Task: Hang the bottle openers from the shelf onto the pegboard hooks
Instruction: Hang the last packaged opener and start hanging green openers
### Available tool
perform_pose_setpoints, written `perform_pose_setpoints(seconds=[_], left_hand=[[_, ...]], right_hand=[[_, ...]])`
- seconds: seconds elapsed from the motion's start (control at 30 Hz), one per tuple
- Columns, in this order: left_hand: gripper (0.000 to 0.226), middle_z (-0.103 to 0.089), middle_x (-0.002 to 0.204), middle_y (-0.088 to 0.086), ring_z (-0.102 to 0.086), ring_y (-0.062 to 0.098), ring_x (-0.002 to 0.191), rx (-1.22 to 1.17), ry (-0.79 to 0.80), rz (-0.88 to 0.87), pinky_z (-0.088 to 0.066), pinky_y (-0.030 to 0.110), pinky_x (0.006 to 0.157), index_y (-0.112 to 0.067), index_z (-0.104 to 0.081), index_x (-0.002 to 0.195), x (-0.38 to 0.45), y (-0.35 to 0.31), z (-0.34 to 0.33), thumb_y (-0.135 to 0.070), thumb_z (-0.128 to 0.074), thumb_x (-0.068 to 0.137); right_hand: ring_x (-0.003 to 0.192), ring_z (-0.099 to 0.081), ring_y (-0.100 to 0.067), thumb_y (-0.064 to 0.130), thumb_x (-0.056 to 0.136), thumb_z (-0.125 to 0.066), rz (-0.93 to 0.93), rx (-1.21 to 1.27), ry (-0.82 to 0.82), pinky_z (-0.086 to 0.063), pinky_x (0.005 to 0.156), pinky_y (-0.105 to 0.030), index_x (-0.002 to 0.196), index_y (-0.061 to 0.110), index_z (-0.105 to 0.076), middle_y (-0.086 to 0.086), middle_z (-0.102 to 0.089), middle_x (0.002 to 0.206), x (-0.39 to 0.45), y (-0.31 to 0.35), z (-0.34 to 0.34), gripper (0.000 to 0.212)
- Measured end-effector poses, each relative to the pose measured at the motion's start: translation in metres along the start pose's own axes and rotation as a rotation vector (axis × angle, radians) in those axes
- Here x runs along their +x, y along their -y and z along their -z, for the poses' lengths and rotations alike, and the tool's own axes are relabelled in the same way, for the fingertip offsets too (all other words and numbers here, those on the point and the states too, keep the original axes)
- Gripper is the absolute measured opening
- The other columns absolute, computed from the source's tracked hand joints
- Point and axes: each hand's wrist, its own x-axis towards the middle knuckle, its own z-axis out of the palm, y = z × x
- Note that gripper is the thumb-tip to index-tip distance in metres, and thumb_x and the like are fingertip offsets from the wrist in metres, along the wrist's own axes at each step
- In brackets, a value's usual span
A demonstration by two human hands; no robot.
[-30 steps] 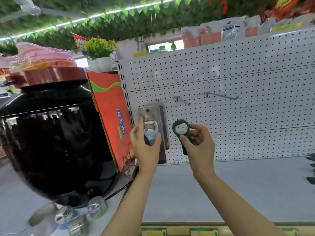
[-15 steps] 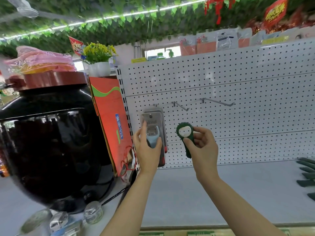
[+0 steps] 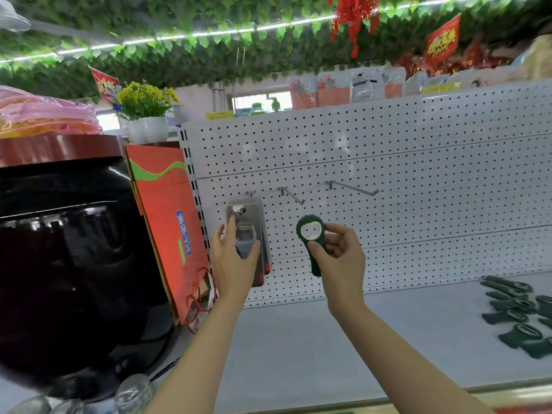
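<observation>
My right hand (image 3: 339, 258) pinches a dark green bottle opener (image 3: 312, 237) upright in front of the white pegboard (image 3: 418, 180), below and between two bare metal hooks (image 3: 294, 196) (image 3: 354, 188). My left hand (image 3: 233, 258) grips a packaged blue-grey bottle opener (image 3: 248, 231) that hangs on the leftmost hook (image 3: 250, 193), thumb and fingers around its lower part. Several more dark green bottle openers (image 3: 519, 315) lie on the white shelf (image 3: 298, 354) at the far right.
A large black jar (image 3: 65, 264) with a brown lid stands at the left. An orange gift bag (image 3: 167, 228) leans beside the pegboard's left edge. Packaged goods (image 3: 343, 88) and a potted yellow flower (image 3: 146, 115) sit on top.
The view has shifted, bringing the green openers on the shelf into sight at the right. My right hand has turned the green opener so its metal opening faces me. My left hand keeps its hold.
</observation>
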Motion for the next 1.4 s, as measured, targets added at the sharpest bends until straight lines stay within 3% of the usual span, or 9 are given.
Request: perform_pose_setpoints(seconds=[0.1,0.27,0.37,0.53,0.63,0.77,1.03,1.23,1.4], left_hand=[[0.065,-0.034,0.155,0.003,-0.027,0.022,0.142,0.054,-0.074,-0.038,-0.031,0.045,0.115,-0.030,-0.039,0.151,-0.002,-0.012,0.009,-0.038,-0.064,0.092],[0.059,-0.046,0.145,0.004,-0.039,0.024,0.135,0.041,-0.162,-0.394,-0.034,0.043,0.114,-0.016,-0.049,0.144,-0.003,-0.048,0.017,-0.018,-0.060,0.086],[0.063,-0.051,0.143,0.004,-0.045,0.025,0.132,0.038,-0.094,-0.540,-0.036,0.042,0.113,-0.012,-0.051,0.143,-0.001,-0.071,0.014,-0.010,-0.058,0.080],[0.069,-0.050,0.144,0.001,-0.042,0.016,0.133,0.074,0.113,-0.611,-0.034,0.033,0.115,-0.013,-0.048,0.146,0.003,-0.095,0.002,-0.006,-0.052,0.078],[0.071,-0.048,0.145,0.000,-0.043,0.020,0.133,0.119,0.229,-0.564,-0.037,0.033,0.113,-0.013,-0.046,0.147,0.011,-0.096,-0.008,0.004,-0.052,0.078],[0.072,-0.040,0.151,-0.006,-0.033,0.012,0.141,0.097,0.343,-0.402,-0.029,0.018,0.106,-0.019,-0.040,0.151,0.020,-0.096,-0.018,0.004,-0.051,0.083],[0.070,-0.036,0.152,-0.009,-0.031,0.012,0.142,0.084,0.423,-0.288,-0.036,0.023,0.102,-0.020,-0.039,0.152,0.037,-0.088,-0.033,0.001,-0.051,0.087],[0.063,-0.033,0.154,-0.008,-0.031,0.012,0.142,0.113,0.441,-0.263,-0.038,0.025,0.099,-0.020,-0.035,0.154,0.049,-0.082,-0.042,-0.014,-0.054,0.094],[0.064,-0.032,0.154,-0.012,-0.032,0.011,0.141,0.167,0.439,-0.265,-0.037,0.029,0.104,-0.024,-0.030,0.155,0.050,-0.072,-0.048,-0.034,-0.056,0.097]], right_hand=[[0.081,-0.066,-0.014,0.005,0.080,-0.073,-0.006,0.017,-0.004,-0.059,0.074,-0.040,0.103,0.024,-0.062,0.000,-0.071,0.093,0.008,0.000,-0.005,0.032],[0.083,-0.067,-0.014,0.005,0.081,-0.073,-0.011,0.066,-0.034,-0.059,0.074,-0.037,0.100,0.025,-0.061,-0.001,-0.070,0.093,0.023,0.002,-0.016,0.030],[0.087,-0.067,-0.021,0.008,0.080,-0.073,-0.030,0.081,-0.047,-0.059,0.073,-0.042,0.099,0.026,-0.060,-0.003,-0.070,0.095,0.031,0.000,-0.022,0.028],[0.090,-0.069,-0.023,0.010,0.080,-0.073,-0.046,0.108,-0.060,-0.060,0.072,-0.039,0.101,0.026,-0.061,-0.004,-0.071,0.096,0.043,-0.004,-0.028,0.029],[0.091,-0.070,-0.023,0.009,0.081,-0.073,-0.052,0.117,-0.057,-0.060,0.077,-0.039,0.103,0.024,-0.062,-0.006,-0.071,0.097,0.050,-0.009,-0.031,0.029],[0.087,-0.070,-0.021,0.011,0.085,-0.070,-0.068,0.103,-0.048,-0.060,0.078,-0.040,0.105,0.023,-0.062,-0.006,-0.071,0.095,0.061,-0.016,-0.034,0.025],[0.092,-0.071,-0.028,0.008,0.088,-0.066,-0.164,0.052,0.043,-0.060,0.078,-0.041,0.110,0.015,-0.061,-0.012,-0.072,0.099,0.089,-0.041,-0.037,0.024],[0.090,-0.071,-0.026,0.010,0.089,-0.064,-0.178,-0.021,0.043,-0.059,0.082,-0.043,0.107,0.016,-0.061,-0.009,-0.072,0.099,0.109,-0.055,-0.042,0.020],[0.092,-0.069,-0.022,0.010,0.089,-0.064,-0.135,-0.114,0.037,-0.058,0.083,-0.036,0.101,0.014,-0.066,-0.005,-0.071,0.095,0.118,-0.061,-0.037,0.013]])
